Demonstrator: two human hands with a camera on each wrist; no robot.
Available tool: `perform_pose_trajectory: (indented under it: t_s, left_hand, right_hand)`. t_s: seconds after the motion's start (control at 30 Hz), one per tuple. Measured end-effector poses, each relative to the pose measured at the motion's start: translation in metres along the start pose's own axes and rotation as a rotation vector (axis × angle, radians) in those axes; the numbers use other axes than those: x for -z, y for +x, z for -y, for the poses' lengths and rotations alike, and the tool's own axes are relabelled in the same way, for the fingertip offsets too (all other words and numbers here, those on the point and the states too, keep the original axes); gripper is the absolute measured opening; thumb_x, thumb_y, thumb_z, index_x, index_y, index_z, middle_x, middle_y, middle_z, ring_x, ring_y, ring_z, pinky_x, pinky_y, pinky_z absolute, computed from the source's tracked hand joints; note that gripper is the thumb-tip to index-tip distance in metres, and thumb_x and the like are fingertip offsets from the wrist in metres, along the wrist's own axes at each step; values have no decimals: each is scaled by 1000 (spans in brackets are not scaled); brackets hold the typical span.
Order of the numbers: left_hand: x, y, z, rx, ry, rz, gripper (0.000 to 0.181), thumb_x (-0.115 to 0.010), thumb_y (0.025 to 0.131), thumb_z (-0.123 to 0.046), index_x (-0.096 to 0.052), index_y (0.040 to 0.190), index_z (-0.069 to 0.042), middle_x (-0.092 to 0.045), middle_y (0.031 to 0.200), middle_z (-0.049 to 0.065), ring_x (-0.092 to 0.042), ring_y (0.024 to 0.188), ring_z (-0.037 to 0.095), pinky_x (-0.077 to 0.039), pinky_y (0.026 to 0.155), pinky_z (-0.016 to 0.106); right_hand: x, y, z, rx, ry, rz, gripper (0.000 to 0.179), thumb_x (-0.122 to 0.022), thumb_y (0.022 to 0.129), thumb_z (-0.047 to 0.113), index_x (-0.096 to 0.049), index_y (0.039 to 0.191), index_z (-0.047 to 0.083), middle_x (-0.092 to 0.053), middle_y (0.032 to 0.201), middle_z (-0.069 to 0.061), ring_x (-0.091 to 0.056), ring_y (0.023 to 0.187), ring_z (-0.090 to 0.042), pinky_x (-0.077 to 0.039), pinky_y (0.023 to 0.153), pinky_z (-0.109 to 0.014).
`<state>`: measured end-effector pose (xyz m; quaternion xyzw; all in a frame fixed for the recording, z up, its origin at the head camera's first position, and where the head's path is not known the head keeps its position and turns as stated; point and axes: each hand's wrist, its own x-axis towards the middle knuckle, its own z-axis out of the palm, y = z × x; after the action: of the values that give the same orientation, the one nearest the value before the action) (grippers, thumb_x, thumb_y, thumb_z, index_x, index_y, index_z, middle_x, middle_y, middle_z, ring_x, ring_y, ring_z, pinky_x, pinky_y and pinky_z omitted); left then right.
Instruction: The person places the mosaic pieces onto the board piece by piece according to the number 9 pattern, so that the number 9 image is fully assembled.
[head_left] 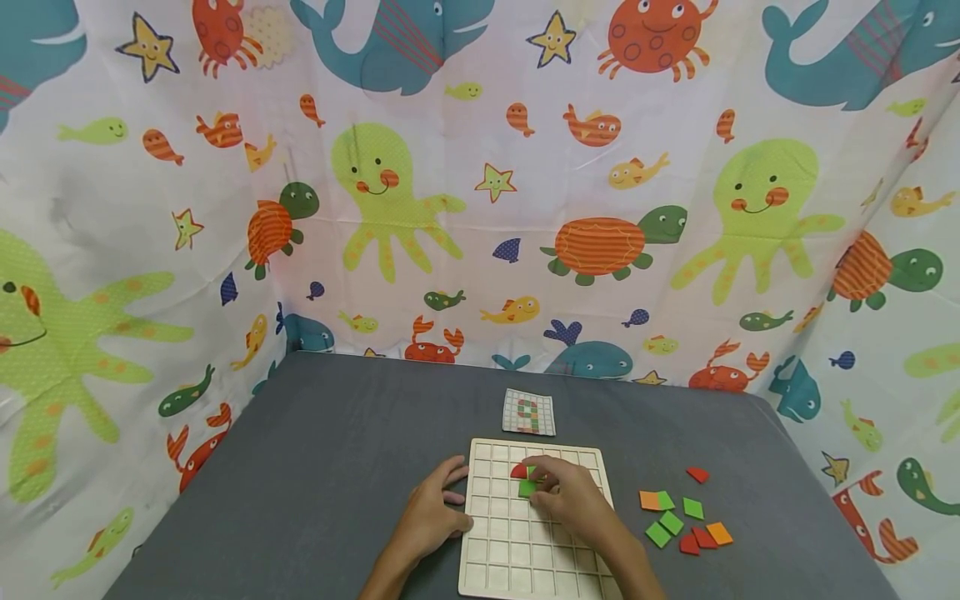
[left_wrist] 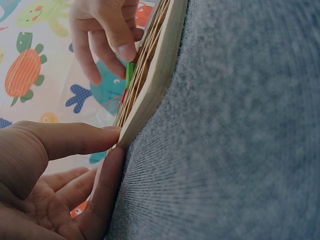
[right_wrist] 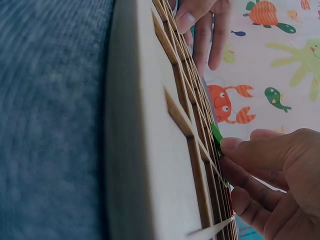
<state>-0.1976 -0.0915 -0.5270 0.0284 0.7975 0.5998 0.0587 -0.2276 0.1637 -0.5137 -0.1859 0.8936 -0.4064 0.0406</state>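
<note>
A light wooden grid board [head_left: 498,552] lies on the dark table. My left hand [head_left: 429,514] holds its left edge; in the left wrist view the thumb and a finger meet at the rim. Over the upper part of the board, my right hand [head_left: 572,497] pinches a green tile [head_left: 532,472] with thumb and fingers, partly hidden by them. Just below it a green square tile [head_left: 526,489] lies on the grid. A red piece with a curved side [head_left: 518,471] sits to its upper left. In the right wrist view, green [right_wrist: 216,136] shows by the thumb tip.
Behind the board lies a small card [head_left: 512,414] with a coloured grid pattern. Loose tiles lie to the right: several green ones [head_left: 658,535], orange ones [head_left: 718,533] and red ones [head_left: 697,474]. A patterned curtain [head_left: 450,208] hangs around the table [head_left: 360,433].
</note>
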Motion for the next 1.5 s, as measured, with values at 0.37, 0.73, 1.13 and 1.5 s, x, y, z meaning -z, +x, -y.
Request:
perform_pose_trajectory:
  t_s: [0.37,0.73,1.13,1.5]
  left_hand:
    - [0,0,0,-4,-12,3,98,-77,66,13,-48,157,-4,-60,151,18,-66,106,28,-61,60,39]
    - [0,1,2,-3,-13,3,98,-78,66,13,-48,157,-4,-60,151,19,-67,107,29,-61,60,38]
    - [0,0,1,2,-18,7,98,-77,66,14,-48,157,-4,-60,151,19,-66,106,28,-61,60,39]
    - [1,1,3,1,-19,14,98,-79,67,14,-47,158,-5,-60,152,18,-65,107,27,-61,61,39]
  right_hand:
    - [-3,0,2,27,10,-6,51,-77,88,-8,-69,136,6,-76,111,-7,-74,95,-23,-62,83,-38]
    - [-4,0,2,40,43,1,51,-78,88,-7,-68,137,4,-75,115,-10,-75,97,-24,-62,82,-36]
    - [1,0,-1,42,7,-52,46,-77,91,-3,-70,135,7,-76,110,-6,-75,94,-18,-61,81,-31]
    - [20,-4,-11,-12,16,-142,47,-79,90,-2,-71,134,10,-75,108,-6,-74,96,-21,-59,77,-29]
